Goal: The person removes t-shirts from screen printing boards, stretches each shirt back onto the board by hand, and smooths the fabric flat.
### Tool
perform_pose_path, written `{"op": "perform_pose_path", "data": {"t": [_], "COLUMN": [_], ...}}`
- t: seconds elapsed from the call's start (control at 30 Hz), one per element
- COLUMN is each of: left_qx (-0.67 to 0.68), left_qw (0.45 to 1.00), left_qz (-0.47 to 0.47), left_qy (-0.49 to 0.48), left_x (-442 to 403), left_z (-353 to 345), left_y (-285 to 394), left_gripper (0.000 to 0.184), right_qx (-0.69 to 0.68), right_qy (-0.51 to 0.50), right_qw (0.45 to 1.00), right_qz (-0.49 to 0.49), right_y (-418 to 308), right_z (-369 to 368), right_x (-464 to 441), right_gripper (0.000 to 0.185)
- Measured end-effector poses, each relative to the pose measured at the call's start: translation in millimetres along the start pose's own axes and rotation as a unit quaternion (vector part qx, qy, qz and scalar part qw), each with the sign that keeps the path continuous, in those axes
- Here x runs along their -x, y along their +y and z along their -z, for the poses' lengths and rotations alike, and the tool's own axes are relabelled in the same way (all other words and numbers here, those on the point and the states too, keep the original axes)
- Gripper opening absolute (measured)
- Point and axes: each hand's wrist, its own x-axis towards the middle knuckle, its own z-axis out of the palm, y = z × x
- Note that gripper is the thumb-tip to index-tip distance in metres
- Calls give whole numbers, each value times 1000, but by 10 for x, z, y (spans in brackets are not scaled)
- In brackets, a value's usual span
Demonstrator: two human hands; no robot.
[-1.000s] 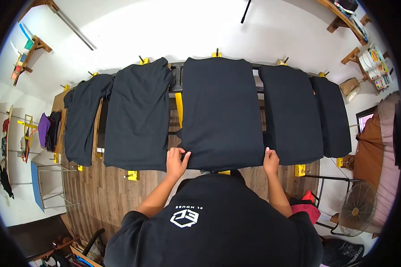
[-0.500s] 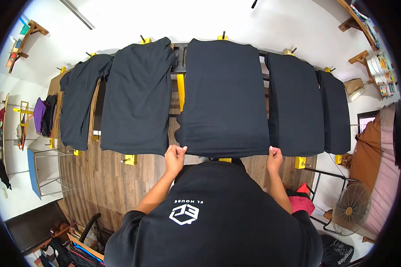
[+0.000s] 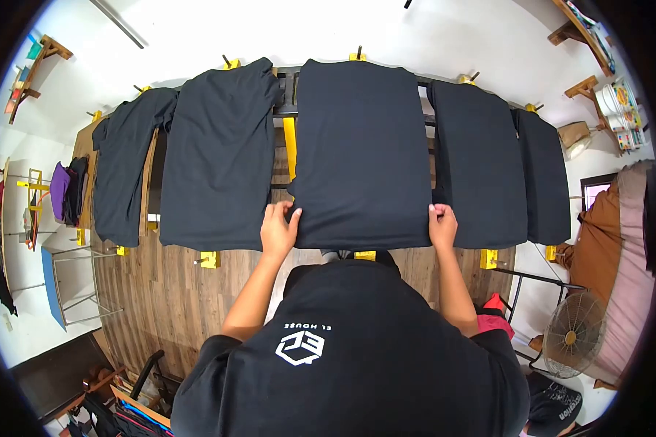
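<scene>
The left hand lay at the left edge of the centre black garment, its fingers partly curled and its thumb touching the cloth; whether it gripped the fabric could not be told. The right hand was placed at the opposite edge, thumb and forefinger close together against the cloth, with any fold between them too small to tell. Both lay near the garment's lower end. In descending order of size, the white wall stood beyond the row, and the person's black shirt filled the foreground, bearing a white logo. Wooden flooring showed beneath. The centre garment was spread largely flat, with soft creases near the left hand. Immediately left was a wrinkled black garment; immediately right was a smoother black garment. A far-left black garment and a far-right black garment occupied the ends of the row. A black frame was visible between the centre garment and its left neighbour. At lower right stood a round fan; at lower left stood a blue panel. A narrow yellow strip ran just beside the centre garment's left edge. Small yellow blocks projected along the row's near and far sides.
</scene>
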Motion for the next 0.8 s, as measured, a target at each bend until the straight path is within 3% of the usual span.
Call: {"op": "perform_pose_path", "data": {"t": [0.13, 0.3, 0.4, 0.5, 0.6, 0.8], "left_qx": [21, -1, 9, -23, -36, -14], "left_qw": [1000, 999, 998, 997, 996, 999], "left_qz": [-5, 29, 50, 70, 72, 29], "left_qy": [9, -13, 21, -23, -39, 16], "left_x": [-354, -541, -650, -797, -967, -1307], "left_z": [-320, -364, -323, -312, -389, -729], "left_y": [-158, -164, -134, -116, -36, -137], "left_gripper": [28, 21, 23, 24, 25, 26], "right_qx": [-3, 30, 25, 0, -38, -1], "right_qy": [9, -18, -64, -103, -65, -67], "right_qw": [994, 997, 991, 985, 992, 991], "right_qz": [-109, -72, -112, -136, -103, -114], "right_y": [-29, 57, 71, 30, -127, -145], "right_z": [-321, -233, -128, -211, -317, -661], "right_x": [-300, -447, -587, -714, -917, -1518], "right_gripper": [34, 37, 40, 39, 39, 37]}}
